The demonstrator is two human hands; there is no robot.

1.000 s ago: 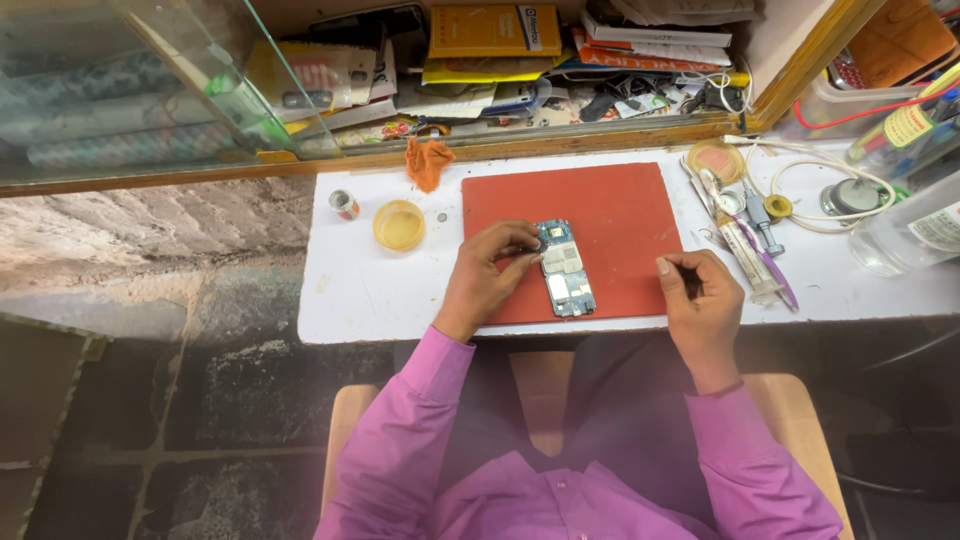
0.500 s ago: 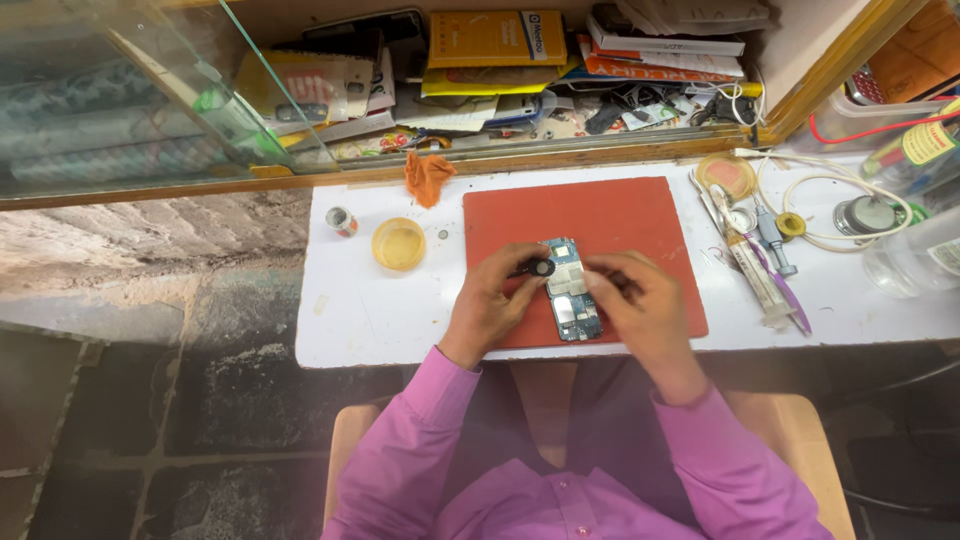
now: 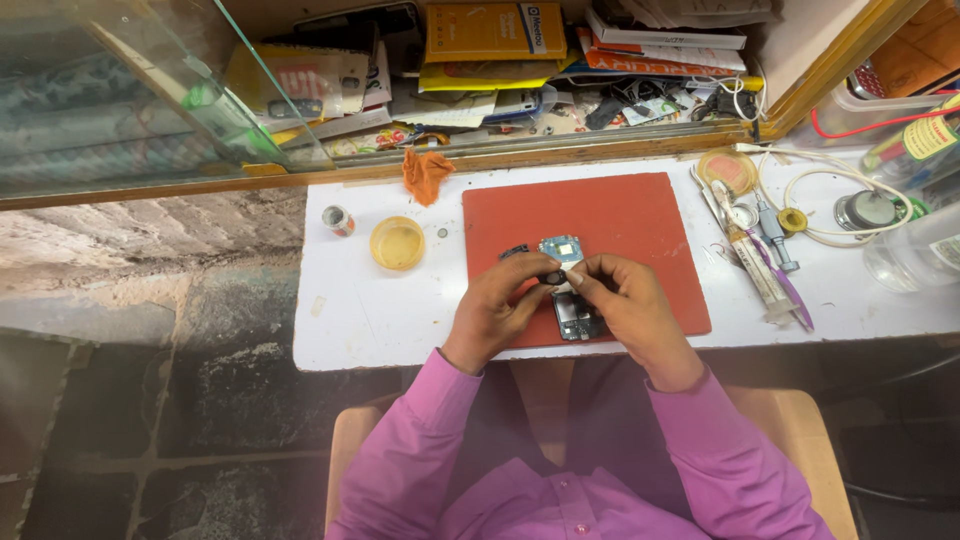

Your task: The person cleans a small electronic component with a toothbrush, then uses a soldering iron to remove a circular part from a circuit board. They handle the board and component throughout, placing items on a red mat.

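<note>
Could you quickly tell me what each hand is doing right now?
Left hand: pinching a small dark part above the circuit board.
Right hand: fingertips closed on the same spot.

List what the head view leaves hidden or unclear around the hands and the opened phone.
- Opened phone: middle hidden by both hands.
- Small dark part between left hand and right hand: too small to identify.
- Each hand's grip: fingertips overlap, unclear.
- Clear bottle: cut off by right edge.
</note>
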